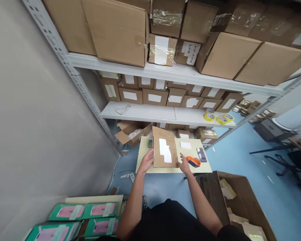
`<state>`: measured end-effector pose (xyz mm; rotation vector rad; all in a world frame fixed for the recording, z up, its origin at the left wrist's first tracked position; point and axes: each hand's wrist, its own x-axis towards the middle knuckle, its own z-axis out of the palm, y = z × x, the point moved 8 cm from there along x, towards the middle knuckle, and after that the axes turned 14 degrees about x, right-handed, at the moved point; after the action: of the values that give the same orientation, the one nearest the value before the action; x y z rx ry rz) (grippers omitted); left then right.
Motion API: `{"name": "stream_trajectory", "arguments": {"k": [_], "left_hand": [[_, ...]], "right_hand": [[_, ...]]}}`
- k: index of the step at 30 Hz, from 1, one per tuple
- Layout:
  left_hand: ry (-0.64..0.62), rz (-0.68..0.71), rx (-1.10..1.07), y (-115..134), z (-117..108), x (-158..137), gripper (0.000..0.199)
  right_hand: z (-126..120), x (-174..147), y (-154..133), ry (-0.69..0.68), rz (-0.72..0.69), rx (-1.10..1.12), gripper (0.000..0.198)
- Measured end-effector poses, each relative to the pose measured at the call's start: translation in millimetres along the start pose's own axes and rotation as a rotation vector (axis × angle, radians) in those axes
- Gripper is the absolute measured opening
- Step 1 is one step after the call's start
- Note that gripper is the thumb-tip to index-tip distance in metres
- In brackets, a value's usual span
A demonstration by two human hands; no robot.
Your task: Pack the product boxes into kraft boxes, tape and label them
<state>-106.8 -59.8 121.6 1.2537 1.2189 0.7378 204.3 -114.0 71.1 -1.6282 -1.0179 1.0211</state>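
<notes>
A flat brown cardboard box (pixel 165 147) with white labels on top lies on a small pale table (pixel 142 149). My left hand (pixel 147 160) rests against the box's left edge, fingers spread along it. My right hand (pixel 184 164) touches the box's near right corner. Just right of that hand sits an orange tape dispenser (pixel 193 161). A white label (pixel 185 145) and a small dark patterned object (pixel 202 154) also lie on the table.
Grey metal shelving (pixel 163 72) loaded with cardboard boxes rises behind the table; yellow tape rolls (pixel 217 117) sit on its lower shelf. An open carton (pixel 237 201) stands at my right, green packages (pixel 90 219) at lower left, a wall on the left.
</notes>
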Motion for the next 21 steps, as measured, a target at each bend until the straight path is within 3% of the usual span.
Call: {"name": "stream_trajectory", "arguments": {"k": [2, 6, 9, 11, 15, 21], "left_hand": [[0.043, -0.017, 0.083, -5, 31, 19, 0.082], [0.076, -0.089, 0.342, -30, 102, 31, 0.097], [0.058, -0.110, 0.427, -49, 148, 24, 0.100], [0.045, -0.111, 0.431, -56, 168, 22, 0.100], [0.034, -0.106, 0.403, -57, 172, 49, 0.090], [0.174, -0.129, 0.428, -30, 126, 130, 0.100]], "right_hand": [[14, -14, 26, -0.035, -0.050, -0.111, 0.084], [49, -52, 81, -0.130, -0.019, -0.042, 0.081], [55, -66, 94, -0.084, -0.058, 0.002, 0.067], [49, -65, 93, -0.060, -0.066, 0.007, 0.058], [16, -45, 84, -0.046, -0.054, 0.032, 0.054], [-47, -15, 85, -0.096, -0.092, 0.049, 0.051]]}}
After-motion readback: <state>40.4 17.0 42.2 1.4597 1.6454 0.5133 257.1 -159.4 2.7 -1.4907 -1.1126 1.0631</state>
